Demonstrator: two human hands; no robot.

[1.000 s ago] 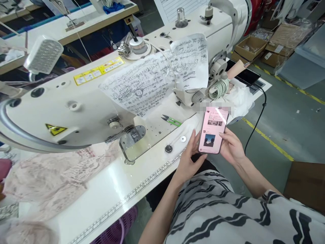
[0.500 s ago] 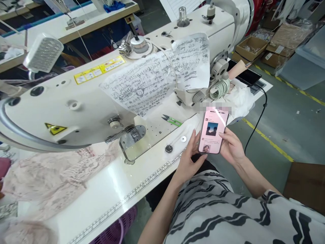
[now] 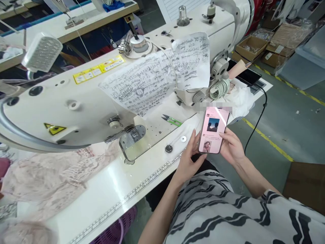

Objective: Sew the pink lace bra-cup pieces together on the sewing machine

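Observation:
A smartphone (image 3: 212,130) with a lit pink screen is held upright in front of my body, past the front edge of the sewing table. My left hand (image 3: 189,159) grips its left side and lower corner, fingers partly hidden behind it. On the opposite side, my right hand (image 3: 232,145) holds the phone, its thumb over the screen's right edge. Green-handled thread snips (image 3: 172,120) lie on the machine bed to the left of the phone. Closer to my left hand are a dark bobbin case (image 3: 169,148) and a pale round disc (image 3: 183,139).
A large sewing machine (image 3: 76,101) spans the table, with handwritten paper (image 3: 142,83) strapped to its arm. Pale lace fabric (image 3: 56,173) lies at the left. A purple basket (image 3: 116,228) stands below the table edge. Cardboard boxes (image 3: 251,47) sit at the back right.
The content on the phone screen has shifted slightly, with its pictures sitting a little higher. Both hands hold nearly the same place.

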